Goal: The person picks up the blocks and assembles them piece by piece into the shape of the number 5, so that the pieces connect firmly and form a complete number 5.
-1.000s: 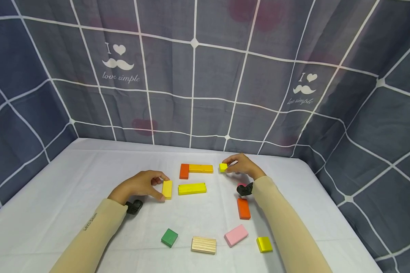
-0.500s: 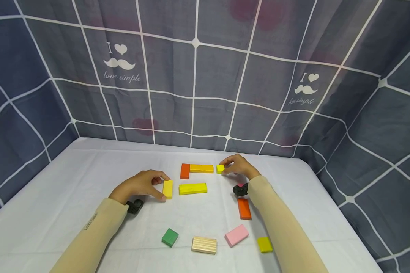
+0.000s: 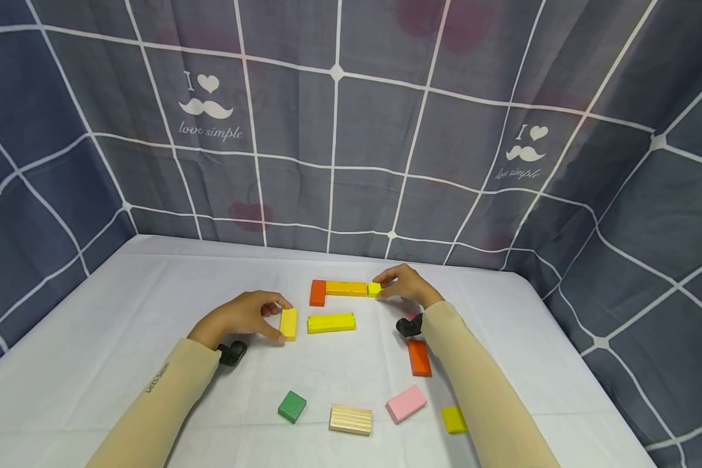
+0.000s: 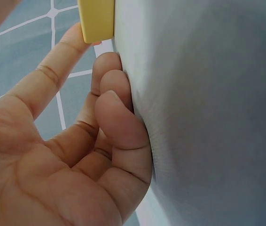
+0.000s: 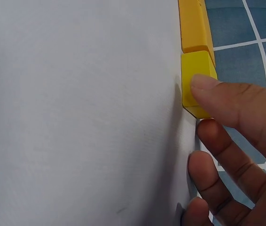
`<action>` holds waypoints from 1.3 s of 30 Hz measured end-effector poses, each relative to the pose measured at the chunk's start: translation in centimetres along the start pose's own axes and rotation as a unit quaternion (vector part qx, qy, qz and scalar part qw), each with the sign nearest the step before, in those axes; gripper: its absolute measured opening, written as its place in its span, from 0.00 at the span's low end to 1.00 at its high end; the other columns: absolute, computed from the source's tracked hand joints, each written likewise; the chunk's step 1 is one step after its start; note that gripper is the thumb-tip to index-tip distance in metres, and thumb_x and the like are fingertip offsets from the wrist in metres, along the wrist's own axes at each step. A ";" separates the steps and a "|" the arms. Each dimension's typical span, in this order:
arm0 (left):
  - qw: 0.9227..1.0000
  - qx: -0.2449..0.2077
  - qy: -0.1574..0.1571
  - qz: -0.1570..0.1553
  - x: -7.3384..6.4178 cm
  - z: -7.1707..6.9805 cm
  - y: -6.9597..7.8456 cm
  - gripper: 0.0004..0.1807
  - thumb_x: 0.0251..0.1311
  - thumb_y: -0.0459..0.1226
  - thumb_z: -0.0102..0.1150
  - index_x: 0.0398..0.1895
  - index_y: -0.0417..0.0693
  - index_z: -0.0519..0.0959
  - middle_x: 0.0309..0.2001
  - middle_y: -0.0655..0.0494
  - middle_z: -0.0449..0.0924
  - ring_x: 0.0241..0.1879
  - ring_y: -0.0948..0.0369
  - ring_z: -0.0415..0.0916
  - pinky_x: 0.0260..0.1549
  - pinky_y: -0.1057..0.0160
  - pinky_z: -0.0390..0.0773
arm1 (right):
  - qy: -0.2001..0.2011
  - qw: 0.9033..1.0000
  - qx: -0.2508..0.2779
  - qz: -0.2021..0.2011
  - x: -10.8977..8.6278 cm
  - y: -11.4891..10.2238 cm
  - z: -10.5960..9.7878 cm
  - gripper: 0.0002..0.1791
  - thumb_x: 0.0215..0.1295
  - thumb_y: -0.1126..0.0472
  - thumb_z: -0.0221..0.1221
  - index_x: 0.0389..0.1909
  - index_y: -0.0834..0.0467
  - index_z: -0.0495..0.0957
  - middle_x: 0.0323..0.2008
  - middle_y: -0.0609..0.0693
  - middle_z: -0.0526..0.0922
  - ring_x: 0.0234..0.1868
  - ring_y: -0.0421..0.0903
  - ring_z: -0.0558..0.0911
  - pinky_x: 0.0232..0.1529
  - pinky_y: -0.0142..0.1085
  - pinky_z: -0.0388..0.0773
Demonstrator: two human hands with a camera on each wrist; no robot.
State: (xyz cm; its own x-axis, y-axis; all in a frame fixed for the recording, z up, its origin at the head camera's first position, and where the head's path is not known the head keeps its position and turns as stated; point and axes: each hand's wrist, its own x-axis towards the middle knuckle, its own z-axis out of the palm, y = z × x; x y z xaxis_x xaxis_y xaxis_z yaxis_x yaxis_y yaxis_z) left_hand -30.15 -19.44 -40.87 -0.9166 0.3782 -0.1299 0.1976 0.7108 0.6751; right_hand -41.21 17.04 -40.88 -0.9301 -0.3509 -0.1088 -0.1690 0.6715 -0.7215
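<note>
Block (image 3: 374, 290), small, yellow, just below frame ctr, seemingly touching amber bar (image 3: 346, 288); R grip (image 3: 408, 283) pinching it. Longer block (image 3: 288, 324), yellow, left of ctr; L grip (image 3: 240, 318) pinching its ends. Both prob. light, stiff, smooth; take by opp. sides.

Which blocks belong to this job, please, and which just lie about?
Likely involved: farthest yellow block, leftmost yellow block, amber bar, far orange block.

Likely loose: near orange block, green block, wooden block, pink block, nearest yellow block; yellow bar (unclear).
</note>
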 end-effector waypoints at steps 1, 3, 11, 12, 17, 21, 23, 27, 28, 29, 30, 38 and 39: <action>1.000 0.001 -0.001 0.002 0.0 0.0 0.0 0.35 0.48 0.38 0.88 0.61 0.42 0.84 0.48 0.49 0.81 0.49 0.51 0.73 0.54 0.52 0.76 | 0.000 1.000 0.001 0.000 0.0 -0.1 0.0 0.20 0.61 0.69 0.76 0.55 0.64 0.89 0.53 0.58 0.88 0.54 0.53 0.82 0.63 0.46 0.74; 1.000 0.003 -0.002 0.004 0.0 0.0 0.0 0.35 0.48 0.38 0.88 0.61 0.42 0.84 0.48 0.49 0.81 0.49 0.51 0.74 0.54 0.52 0.76 | -0.002 1.000 0.002 -0.001 0.0 -0.1 0.0 0.20 0.61 0.69 0.76 0.55 0.64 0.89 0.53 0.58 0.88 0.53 0.53 0.82 0.65 0.49 0.73; 1.000 0.001 -0.002 0.000 0.1 0.0 -0.1 0.35 0.48 0.38 0.88 0.61 0.43 0.84 0.49 0.49 0.81 0.50 0.50 0.74 0.56 0.50 0.77 | 0.000 1.000 -0.001 0.000 0.0 -0.3 0.2 0.20 0.61 0.69 0.76 0.56 0.64 0.89 0.52 0.57 0.88 0.52 0.52 0.82 0.64 0.48 0.74; 1.000 0.000 -0.002 -0.002 0.1 0.0 -0.1 0.35 0.48 0.38 0.88 0.61 0.43 0.84 0.49 0.49 0.81 0.50 0.50 0.74 0.57 0.50 0.77 | 0.001 1.000 -0.001 0.002 0.0 -0.3 0.2 0.20 0.61 0.69 0.76 0.56 0.64 0.89 0.52 0.57 0.88 0.52 0.51 0.82 0.64 0.48 0.75; 1.000 -0.002 -0.002 -0.004 0.1 0.1 0.0 0.35 0.49 0.38 0.88 0.62 0.42 0.84 0.50 0.49 0.81 0.51 0.50 0.74 0.57 0.50 0.77 | 0.005 1.000 -0.004 0.008 0.1 -0.2 0.3 0.21 0.61 0.69 0.76 0.56 0.63 0.89 0.50 0.56 0.88 0.51 0.51 0.81 0.60 0.45 0.75; 1.000 -0.002 -0.002 -0.005 0.1 0.0 0.0 0.35 0.49 0.39 0.88 0.62 0.42 0.84 0.50 0.48 0.81 0.51 0.50 0.74 0.58 0.49 0.77 | 0.007 1.000 -0.008 0.011 0.2 -0.3 0.3 0.21 0.61 0.68 0.77 0.56 0.63 0.89 0.50 0.56 0.88 0.51 0.50 0.81 0.59 0.44 0.76; 1.000 -0.001 -0.003 -0.005 0.1 0.0 -0.1 0.35 0.49 0.39 0.88 0.62 0.42 0.84 0.51 0.48 0.81 0.51 0.50 0.74 0.58 0.49 0.77 | 0.007 1.000 -0.011 0.009 0.2 -0.3 0.3 0.22 0.61 0.68 0.77 0.56 0.63 0.89 0.49 0.56 0.88 0.51 0.50 0.82 0.59 0.44 0.76; 1.000 -0.002 -0.003 -0.005 0.3 0.1 -0.2 0.36 0.49 0.39 0.88 0.62 0.43 0.84 0.51 0.49 0.81 0.52 0.50 0.74 0.59 0.48 0.77 | 0.004 1.000 -0.012 0.006 0.1 -0.3 0.2 0.24 0.60 0.68 0.77 0.58 0.63 0.88 0.48 0.56 0.88 0.51 0.51 0.82 0.58 0.43 0.75; 1.000 -0.001 -0.004 -0.004 0.3 0.1 -0.3 0.36 0.49 0.39 0.88 0.62 0.42 0.84 0.51 0.49 0.81 0.52 0.50 0.74 0.59 0.48 0.77 | 0.002 1.000 -0.013 0.007 0.1 -0.3 0.2 0.25 0.60 0.68 0.77 0.59 0.63 0.87 0.47 0.56 0.88 0.51 0.51 0.82 0.57 0.43 0.76; 1.000 0.000 -0.004 -0.002 0.3 0.1 -0.3 0.36 0.49 0.39 0.88 0.62 0.42 0.84 0.51 0.49 0.81 0.52 0.50 0.74 0.59 0.48 0.77 | 0.000 1.000 -0.014 0.007 0.0 -0.4 0.2 0.25 0.60 0.68 0.77 0.60 0.63 0.87 0.47 0.56 0.88 0.50 0.51 0.82 0.56 0.42 0.76; 1.000 -0.001 -0.004 -0.002 0.3 0.1 -0.3 0.35 0.49 0.39 0.88 0.62 0.42 0.84 0.51 0.49 0.81 0.52 0.50 0.74 0.59 0.48 0.77 | -0.002 1.000 -0.015 0.007 0.0 -0.4 0.1 0.26 0.60 0.68 0.77 0.61 0.63 0.86 0.48 0.57 0.88 0.50 0.51 0.82 0.55 0.41 0.76; 1.000 0.000 -0.008 0.000 0.2 0.1 -0.3 0.36 0.49 0.40 0.88 0.63 0.44 0.84 0.51 0.49 0.81 0.52 0.50 0.74 0.59 0.48 0.76 | -0.010 1.000 0.009 0.016 -1.0 -0.6 0.0 0.31 0.68 0.67 0.71 0.71 0.61 0.78 0.52 0.59 0.85 0.47 0.51 0.79 0.44 0.37 0.77; 1.000 0.001 -0.008 0.001 0.2 0.1 -0.3 0.36 0.49 0.40 0.88 0.63 0.44 0.84 0.51 0.49 0.81 0.52 0.50 0.74 0.59 0.47 0.76 | -0.007 1.000 0.012 0.015 -1.1 -0.7 0.0 0.30 0.70 0.67 0.70 0.72 0.61 0.78 0.52 0.59 0.84 0.46 0.51 0.79 0.43 0.37 0.78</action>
State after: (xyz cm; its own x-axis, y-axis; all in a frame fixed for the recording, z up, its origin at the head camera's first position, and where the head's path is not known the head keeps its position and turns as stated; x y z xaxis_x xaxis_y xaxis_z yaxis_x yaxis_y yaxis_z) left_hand -30.34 -19.53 -41.12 -0.9110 0.3879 -0.1403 0.1989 0.7110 0.6745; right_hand -40.04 16.95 -40.21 -0.9296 -0.3409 -0.1404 -0.1334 0.6661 -0.7339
